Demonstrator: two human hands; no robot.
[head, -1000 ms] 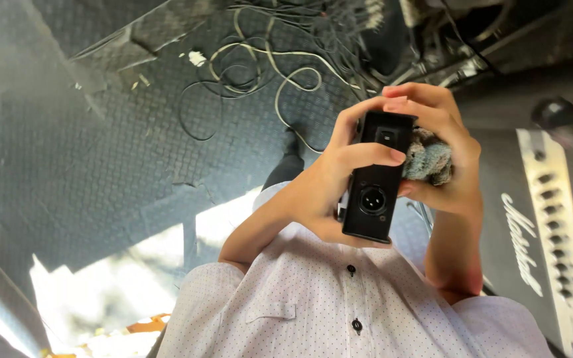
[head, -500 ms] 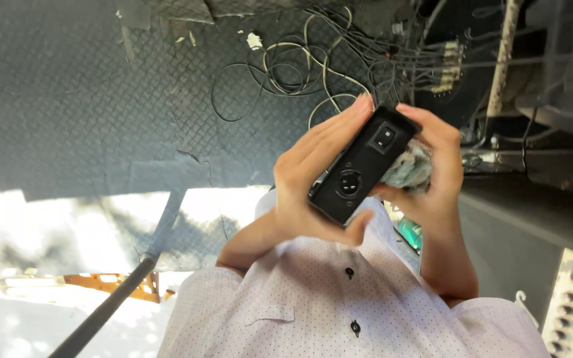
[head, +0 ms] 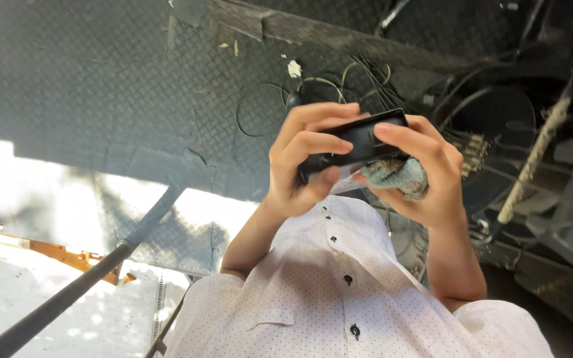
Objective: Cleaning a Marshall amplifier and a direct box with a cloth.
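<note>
Black and flat, a small box-shaped device (head: 359, 142) gripped level in front of the chest, just right of frame centre, between two bare hands. Left hand (head: 300, 166) at 9 o'clock of the device, fingers curled over its top edge and thumb pressed up from beneath, clamped firmly on that end. Right hand (head: 426, 182) at 3 o'clock, forefinger laid along the device's upper face, remaining fingers closed around a bunched grey-green cloth (head: 399, 178) pressed against the underside at 5 o'clock. White dotted shirt (head: 339, 298) with dark buttons filling the frame at 6 o'clock. Behind the hands, dark checker-plate flooring (head: 101, 99), worn and patched, sunlit at 8 o'clock. Loose cables (head: 339, 79) tangled at 12 o'clock, a pale rope-like length (head: 532, 159) slanting at 3 o'clock, a dark pole (head: 87, 278) running toward 7 o'clock, orange-painted metal (head: 67, 255) just beside it. Judged from the grip: wiping of the device's casing under way, cloth working the lower face, upper face bare. Called for from here: a steady left-hand clamp, cloth kept bunched under the right fingers, and a turn of the device to bring an unwiped face against the cloth.
</note>
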